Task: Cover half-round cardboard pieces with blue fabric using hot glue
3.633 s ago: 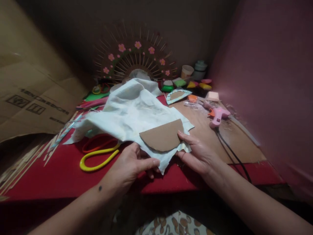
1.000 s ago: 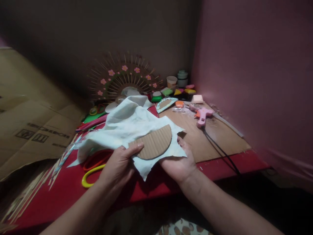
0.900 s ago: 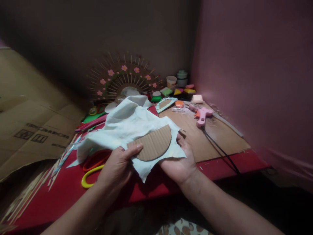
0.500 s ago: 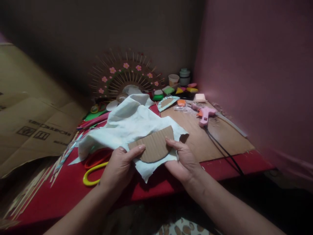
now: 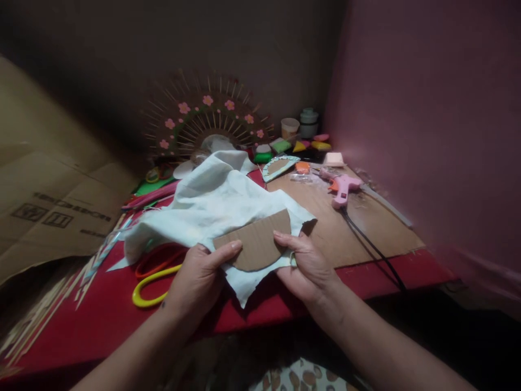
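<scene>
A half-round piece of cardboard (image 5: 258, 241) lies on the near end of a pale blue cloth (image 5: 215, 201), whose ragged corner hangs below it. My left hand (image 5: 203, 274) is closed on the left end of both, thumb on top of the cardboard. On the right end, my right hand (image 5: 307, 266) pinches them, its thumb pressed on the cardboard and its fingers underneath, partly hidden. Scissors with yellow and red handles (image 5: 150, 288) lie left of my left hand, partly under the cloth.
A pink glue gun (image 5: 345, 189) with a black cord rests on a brown board (image 5: 378, 233). Near it is a cloth-edged half-round piece (image 5: 280, 168). Thin sticks (image 5: 44, 309) lie left on the red table (image 5: 101, 320). A flower-decorated stick fan (image 5: 207, 117) stands behind.
My right thumb has shifted slightly left on the cardboard, and the cloth's edge now shows bent up beside my right palm. The view has moved a little.
</scene>
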Demonstrator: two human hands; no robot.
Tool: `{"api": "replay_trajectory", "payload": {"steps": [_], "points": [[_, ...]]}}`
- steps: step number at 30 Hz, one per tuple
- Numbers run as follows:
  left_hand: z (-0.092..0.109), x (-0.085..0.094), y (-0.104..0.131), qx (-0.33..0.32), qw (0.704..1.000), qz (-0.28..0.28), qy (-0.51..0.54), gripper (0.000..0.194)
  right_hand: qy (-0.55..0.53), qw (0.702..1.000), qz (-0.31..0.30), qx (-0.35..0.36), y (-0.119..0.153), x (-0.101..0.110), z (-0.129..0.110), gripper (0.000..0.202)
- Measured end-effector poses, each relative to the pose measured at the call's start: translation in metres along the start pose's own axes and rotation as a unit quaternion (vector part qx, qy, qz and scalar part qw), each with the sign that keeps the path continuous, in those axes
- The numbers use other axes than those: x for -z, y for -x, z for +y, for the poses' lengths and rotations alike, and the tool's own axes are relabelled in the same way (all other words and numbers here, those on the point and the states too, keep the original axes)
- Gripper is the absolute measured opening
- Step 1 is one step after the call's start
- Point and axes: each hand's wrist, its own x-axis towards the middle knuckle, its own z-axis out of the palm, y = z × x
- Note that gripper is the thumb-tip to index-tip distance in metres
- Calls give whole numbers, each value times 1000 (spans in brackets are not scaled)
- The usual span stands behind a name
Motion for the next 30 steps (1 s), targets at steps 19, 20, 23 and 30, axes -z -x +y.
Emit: {"api": "replay_trajectory", "payload": {"steps": [19,20,23,30], "points": [[6,1,11,49,999,1,13,29,50,998,-24,20,6,2,0,44],[6,2,12,55,998,-7,10,32,54,998,-24,21,6,2,0,44],[3,4,14,82,995,-53,-5,37,60,998,-25,24,6,2,1,44],[0,3,15,80,991,-106,-9,40,68,997,-19,27,6,2,0,47]]}}
